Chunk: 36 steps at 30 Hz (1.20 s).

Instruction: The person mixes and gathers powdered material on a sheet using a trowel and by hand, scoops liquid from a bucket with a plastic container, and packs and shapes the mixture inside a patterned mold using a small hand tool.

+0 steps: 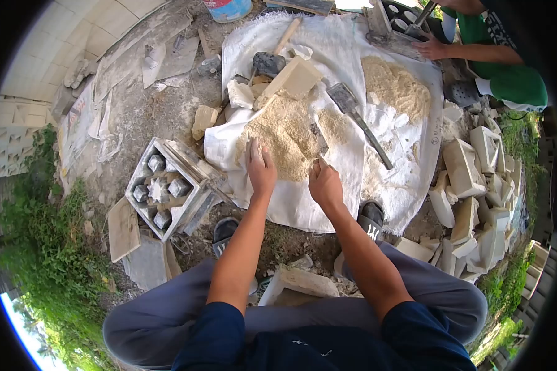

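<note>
My left hand (261, 168) rests against the left side of a pile of pale sandy powder (281, 133), fingers stretched out and nothing visible in its grip. On the pile's lower right, my right hand (326, 185) is closed around the end of a small grey tool, which looks like a trowel (321, 143); its handle is mostly hidden by the fingers. The powder lies on a white woven sack sheet (278, 207). A tan block (293, 77) and a dark-headed mallet (269, 63) sit just beyond the pile. To the right lies a long-handled dark tool with a rectangular head (346, 99).
At left stands a metal block mould (159, 188) with a star centre. Pale broken blocks (467, 170) are heaped at right. A second powder pile (396, 86) lies near another person's hand (432, 48), beside another mould (402, 15). A bucket (229, 9) stands behind.
</note>
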Available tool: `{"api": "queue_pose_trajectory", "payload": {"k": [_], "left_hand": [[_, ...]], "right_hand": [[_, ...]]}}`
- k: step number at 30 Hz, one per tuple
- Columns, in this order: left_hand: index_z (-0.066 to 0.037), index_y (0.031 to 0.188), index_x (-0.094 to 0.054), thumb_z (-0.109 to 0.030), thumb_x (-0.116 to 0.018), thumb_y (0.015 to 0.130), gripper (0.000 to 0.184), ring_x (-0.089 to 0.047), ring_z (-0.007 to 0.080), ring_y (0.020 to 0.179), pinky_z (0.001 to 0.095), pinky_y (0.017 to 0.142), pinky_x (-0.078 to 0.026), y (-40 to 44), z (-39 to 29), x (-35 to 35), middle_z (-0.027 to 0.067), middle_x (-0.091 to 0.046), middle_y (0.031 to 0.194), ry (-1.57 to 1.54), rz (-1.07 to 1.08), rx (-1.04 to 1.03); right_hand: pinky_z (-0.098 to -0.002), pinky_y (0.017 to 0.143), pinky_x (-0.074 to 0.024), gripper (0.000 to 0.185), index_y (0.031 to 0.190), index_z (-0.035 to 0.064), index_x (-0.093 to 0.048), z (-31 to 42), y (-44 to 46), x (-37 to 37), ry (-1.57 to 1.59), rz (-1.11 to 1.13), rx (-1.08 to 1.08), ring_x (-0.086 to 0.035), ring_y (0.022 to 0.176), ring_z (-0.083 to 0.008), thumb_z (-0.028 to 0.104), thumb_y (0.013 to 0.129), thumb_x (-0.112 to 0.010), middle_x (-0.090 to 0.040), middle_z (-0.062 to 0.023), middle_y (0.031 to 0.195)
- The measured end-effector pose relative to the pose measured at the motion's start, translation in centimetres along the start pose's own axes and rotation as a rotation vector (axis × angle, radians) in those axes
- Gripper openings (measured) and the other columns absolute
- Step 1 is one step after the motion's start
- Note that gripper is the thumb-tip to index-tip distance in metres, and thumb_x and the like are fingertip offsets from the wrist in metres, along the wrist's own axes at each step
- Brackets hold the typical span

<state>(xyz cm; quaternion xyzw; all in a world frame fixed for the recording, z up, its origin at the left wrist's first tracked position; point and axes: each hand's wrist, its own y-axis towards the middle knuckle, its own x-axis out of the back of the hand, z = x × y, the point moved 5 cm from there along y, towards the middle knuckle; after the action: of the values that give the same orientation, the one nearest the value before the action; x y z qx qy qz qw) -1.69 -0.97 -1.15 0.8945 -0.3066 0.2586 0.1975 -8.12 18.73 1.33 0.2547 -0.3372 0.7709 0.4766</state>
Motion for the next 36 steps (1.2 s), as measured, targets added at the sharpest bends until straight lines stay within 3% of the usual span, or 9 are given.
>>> {"api": "queue_pose_trajectory", "payload": {"k": [5, 10, 16, 20, 23, 26, 29, 30, 36], "left_hand": [[0.007, 0.152, -0.039, -0.025, -0.042, 0.107, 0.056, -0.032, 0.0446, 0.149, 0.0496, 0.125, -0.023, -3.1, 1.7, -3.6, 0.0264, -0.037, 0.159, 0.245, 0.091, -0.138], [0.007, 0.152, -0.041, -0.029, -0.045, 0.106, 0.058, -0.038, 0.0437, 0.146, 0.0495, 0.124, -0.024, -1.9, 1.4, -4.3, 0.0276, -0.045, 0.154, 0.002, 0.113, -0.02], [0.01, 0.144, -0.05, -0.021, -0.071, 0.096, 0.061, -0.051, 0.0358, 0.137, 0.0413, 0.115, -0.038, 0.1, -1.1, -2.3, 0.0262, -0.054, 0.147, -0.411, 0.002, 0.156], [0.01, 0.142, -0.053, -0.01, -0.075, 0.092, 0.058, -0.059, 0.0275, 0.124, 0.036, 0.107, -0.045, 0.0, 1.1, -4.5, 0.0197, -0.06, 0.14, -0.715, -0.036, 0.44], [0.005, 0.144, -0.053, -0.009, -0.071, 0.096, 0.053, -0.062, 0.023, 0.111, 0.0335, 0.097, -0.05, 0.0, 0.9, -4.9, 0.0152, -0.064, 0.131, -0.92, -0.088, 0.602], [-0.005, 0.144, -0.049, -0.016, -0.061, 0.105, 0.043, -0.063, 0.018, 0.087, 0.0265, 0.065, -0.05, -0.4, 0.9, -4.6, 0.0102, -0.066, 0.111, -0.987, 0.053, 0.985], [-0.005, 0.13, -0.054, -0.022, -0.058, 0.107, 0.028, -0.058, 0.0152, 0.07, 0.0262, 0.054, -0.044, 0.8, 5.0, -6.5, 0.006, -0.062, 0.093, -1.161, 0.185, 0.944], [-0.006, 0.117, -0.056, -0.026, -0.056, 0.108, 0.022, -0.05, 0.0117, 0.059, 0.028, 0.049, -0.041, 1.1, 2.0, -4.6, 0.002, -0.054, 0.08, -1.11, 0.146, 1.006], [-0.004, 0.109, -0.061, -0.028, -0.058, 0.107, 0.024, -0.053, 0.0139, 0.06, 0.0291, 0.046, -0.038, 4.1, -1.3, -2.1, 0.0079, -0.061, 0.084, -0.788, 0.349, 0.774]], "right_hand": [[-0.0542, 0.084, -0.0538, 0.044, 0.132, -0.0109, -0.058, 2.3, -2.9, -3.9, 0.131, 0.047, -0.047, -0.066, 0.094, -0.0518, 0.016, 0.097, -0.058, -0.067, -0.0379, 0.097], [-0.0382, 0.045, -0.048, 0.02, 0.096, -0.0013, -0.06, 4.0, -1.7, -2.9, 0.394, 0.345, -0.16, -0.057, 0.045, -0.0222, 0.018, 0.102, -0.058, -0.056, -0.0138, 0.058], [-0.0473, 0.062, -0.0547, 0.028, 0.109, -0.0073, -0.064, 7.4, -1.8, -0.8, 0.318, 0.345, -0.088, -0.068, 0.067, -0.045, 0.018, 0.099, -0.059, -0.067, -0.0292, 0.076], [-0.0476, 0.07, -0.0554, 0.033, 0.119, -0.0091, -0.064, 5.6, -1.3, -1.5, 0.232, 0.216, 0.011, -0.069, 0.076, -0.0464, 0.017, 0.099, -0.059, -0.068, -0.0313, 0.083], [-0.0423, 0.057, -0.0512, 0.033, 0.124, -0.0063, -0.063, 4.6, -0.9, -0.7, 0.239, -0.036, 0.142, -0.061, 0.051, -0.03, 0.017, 0.1, -0.062, -0.065, -0.0216, 0.071], [-0.0406, 0.051, -0.0483, 0.033, 0.125, -0.0059, -0.064, 4.3, -0.3, 1.3, 0.329, -0.108, 0.219, -0.057, 0.048, -0.0247, 0.017, 0.1, -0.062, -0.065, -0.0169, 0.07], [-0.0378, 0.044, -0.0428, 0.025, 0.117, -0.0033, -0.066, 4.9, -0.2, 3.7, 0.376, -0.04, 0.122, -0.048, 0.045, -0.0176, 0.016, 0.101, -0.061, -0.058, -0.0098, 0.065], [-0.0439, 0.055, -0.0501, 0.016, 0.106, -0.0011, -0.064, 5.3, -0.4, 4.8, 0.388, 0.009, 0.04, -0.061, 0.055, -0.0345, 0.012, 0.098, -0.062, -0.063, -0.0203, 0.07], [-0.0424, 0.045, -0.0436, 0.012, 0.101, 0.0009, -0.062, 5.0, -0.4, 6.2, 0.482, -0.019, -0.001, -0.052, 0.046, -0.0241, 0.013, 0.099, -0.06, -0.054, -0.0119, 0.062]]}}
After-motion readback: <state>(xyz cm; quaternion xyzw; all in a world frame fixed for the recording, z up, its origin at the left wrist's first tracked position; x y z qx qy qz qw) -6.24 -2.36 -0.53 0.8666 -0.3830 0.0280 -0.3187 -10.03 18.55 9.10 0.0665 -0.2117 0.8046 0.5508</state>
